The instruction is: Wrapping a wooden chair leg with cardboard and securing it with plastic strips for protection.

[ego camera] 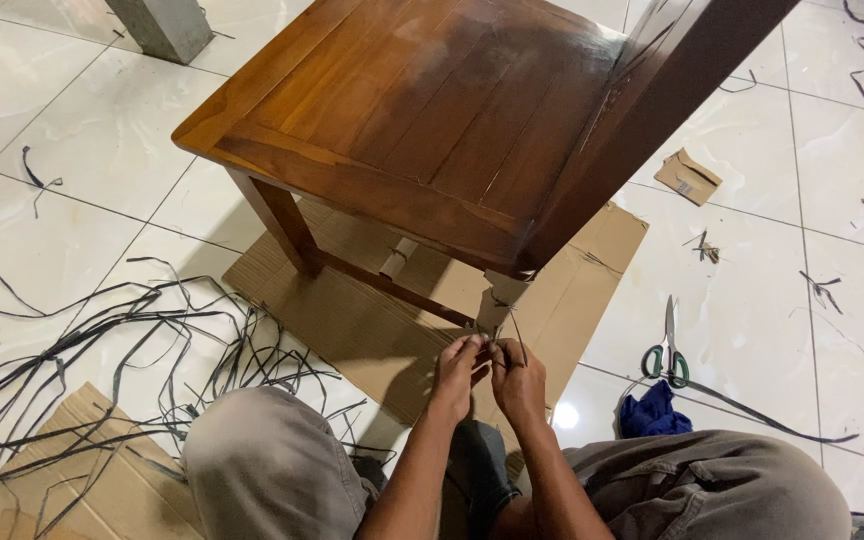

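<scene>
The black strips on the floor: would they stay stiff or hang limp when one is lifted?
Probably limp: the strips lie in loose curves and tangles on the tiles. They look thin and flat, so likely light. A pull on one may drag its neighbours, since they cross each other.

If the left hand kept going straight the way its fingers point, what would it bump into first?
Most likely the wrapped chair leg. The left hand points up and slightly right, its fingers pinching thin dark strands at the leg's foot. Depth is hard to judge, so it might graze the cardboard sheet instead.
</scene>
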